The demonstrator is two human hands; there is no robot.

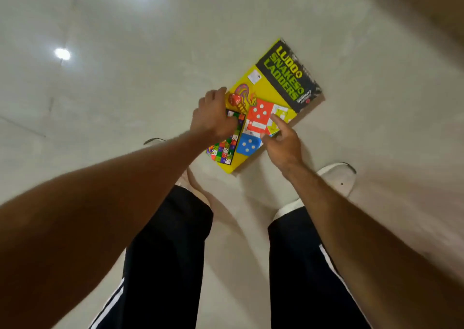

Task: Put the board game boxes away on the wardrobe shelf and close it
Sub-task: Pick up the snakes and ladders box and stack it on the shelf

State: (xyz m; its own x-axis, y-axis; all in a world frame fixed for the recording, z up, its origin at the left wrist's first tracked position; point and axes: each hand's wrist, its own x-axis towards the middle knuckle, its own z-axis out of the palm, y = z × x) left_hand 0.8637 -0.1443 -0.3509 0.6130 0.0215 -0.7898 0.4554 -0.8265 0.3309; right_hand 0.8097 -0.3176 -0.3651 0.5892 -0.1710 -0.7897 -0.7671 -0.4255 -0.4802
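Both arms are reaching down here. The left hand (213,117) is sitting curled over the left edge of the board game box (266,102), knuckles up, fingers bent at the rim; whether they are actually gripping under it, I cannot tell. The right hand (281,140) is coming in at the near right corner, loosely open, forefinger stretched onto the lid, nothing held in it. The box itself, yellow with a black title band, is lying flat on the pale floor (125,90), angled away to the far right, just beyond the person's feet, a white shoe (336,178) showing to the right. This looks like the pick-up step, right at the start. Next, I'd judge, both hands need a firm hold on opposite edges before lifting. No wardrobe in view.
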